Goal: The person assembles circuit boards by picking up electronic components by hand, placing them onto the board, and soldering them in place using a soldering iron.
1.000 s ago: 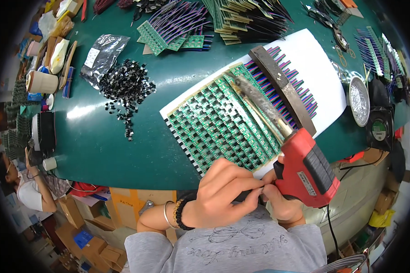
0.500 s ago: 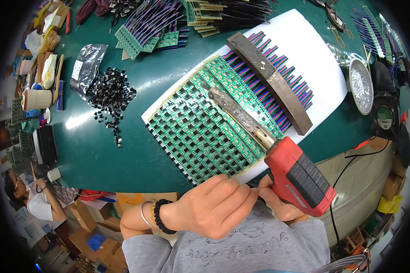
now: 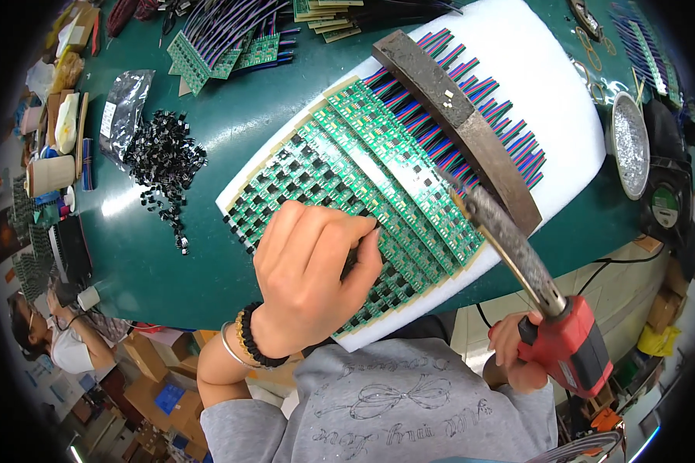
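My left hand [image 3: 313, 266] is over the green circuit boards [image 3: 432, 202], thumb and forefinger pinched on a small black component near the fingertips. Part of the boards is hidden beneath it. Rows of small black components [image 3: 274, 176] sit on the boards at the left side. My right hand [image 3: 515, 351] grips a red pistol-shaped soldering iron [image 3: 583, 351] below the right edge of the boards. Its long dark, scorched barrel points up and left, the tip close to the boards' right side.
A dark metal bar [image 3: 459, 123] lies across the boards' coloured wires on a white foam sheet [image 3: 552, 92]. Loose black components [image 3: 166, 154] are heaped at left beside a silvery bag [image 3: 127, 112]. A round metal dish [image 3: 629, 147] stands at right. Another person [image 3: 66, 339] sits at far left.
My left hand has moved up and left from the boards' near edge onto them. My right hand has carried the soldering iron right and down, its tip off the boards' middle.
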A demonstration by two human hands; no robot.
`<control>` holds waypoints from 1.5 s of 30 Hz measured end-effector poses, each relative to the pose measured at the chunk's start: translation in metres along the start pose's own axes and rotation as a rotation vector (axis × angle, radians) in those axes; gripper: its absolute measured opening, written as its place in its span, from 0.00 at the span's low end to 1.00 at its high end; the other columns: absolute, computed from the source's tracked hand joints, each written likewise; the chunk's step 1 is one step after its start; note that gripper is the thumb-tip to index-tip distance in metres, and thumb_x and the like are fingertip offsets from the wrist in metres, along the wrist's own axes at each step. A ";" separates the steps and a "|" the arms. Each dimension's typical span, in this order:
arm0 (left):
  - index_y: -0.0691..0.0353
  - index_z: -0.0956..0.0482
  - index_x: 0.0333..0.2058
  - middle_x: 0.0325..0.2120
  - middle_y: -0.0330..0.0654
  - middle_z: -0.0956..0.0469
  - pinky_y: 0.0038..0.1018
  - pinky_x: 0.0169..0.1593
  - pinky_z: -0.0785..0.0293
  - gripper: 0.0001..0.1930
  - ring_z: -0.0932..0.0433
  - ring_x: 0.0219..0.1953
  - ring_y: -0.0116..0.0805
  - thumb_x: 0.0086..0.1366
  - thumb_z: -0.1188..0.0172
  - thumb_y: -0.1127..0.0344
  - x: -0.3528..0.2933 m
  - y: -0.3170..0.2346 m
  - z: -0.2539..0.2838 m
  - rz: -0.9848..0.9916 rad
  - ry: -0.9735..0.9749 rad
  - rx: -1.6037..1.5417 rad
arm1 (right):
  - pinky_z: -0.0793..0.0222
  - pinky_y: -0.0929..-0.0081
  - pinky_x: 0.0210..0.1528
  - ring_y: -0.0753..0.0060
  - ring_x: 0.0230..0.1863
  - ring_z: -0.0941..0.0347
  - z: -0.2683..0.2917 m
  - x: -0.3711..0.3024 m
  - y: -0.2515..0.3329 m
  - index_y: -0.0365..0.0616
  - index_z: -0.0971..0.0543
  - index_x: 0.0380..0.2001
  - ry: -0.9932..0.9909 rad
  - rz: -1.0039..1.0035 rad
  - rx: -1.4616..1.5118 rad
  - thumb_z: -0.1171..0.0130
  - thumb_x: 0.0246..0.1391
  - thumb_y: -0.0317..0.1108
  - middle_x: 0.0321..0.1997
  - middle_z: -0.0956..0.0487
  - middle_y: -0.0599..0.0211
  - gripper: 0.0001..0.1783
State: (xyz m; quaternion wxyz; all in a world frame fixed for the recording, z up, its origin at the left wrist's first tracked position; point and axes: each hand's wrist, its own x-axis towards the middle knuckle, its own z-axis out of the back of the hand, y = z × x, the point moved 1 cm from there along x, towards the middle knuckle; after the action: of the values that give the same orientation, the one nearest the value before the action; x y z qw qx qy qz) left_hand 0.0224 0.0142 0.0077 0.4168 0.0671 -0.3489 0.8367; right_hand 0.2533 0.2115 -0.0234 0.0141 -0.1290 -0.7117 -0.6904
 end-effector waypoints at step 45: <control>0.66 0.20 0.30 0.25 0.42 0.23 0.27 0.30 0.32 0.11 0.27 0.27 0.36 0.48 0.32 0.83 0.008 -0.003 0.009 0.094 0.123 -0.098 | 0.36 0.76 0.25 0.78 0.23 0.28 0.026 -0.040 0.006 0.38 0.21 0.32 0.051 -0.513 0.209 0.17 0.29 0.55 0.24 0.21 0.69 0.36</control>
State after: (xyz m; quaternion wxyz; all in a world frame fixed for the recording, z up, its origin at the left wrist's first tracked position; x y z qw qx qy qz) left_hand 0.0175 0.0148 0.0189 0.4006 -0.0211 -0.3659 0.8397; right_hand 0.2974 0.2305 -0.0272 -0.1299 0.0753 -0.7880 -0.5972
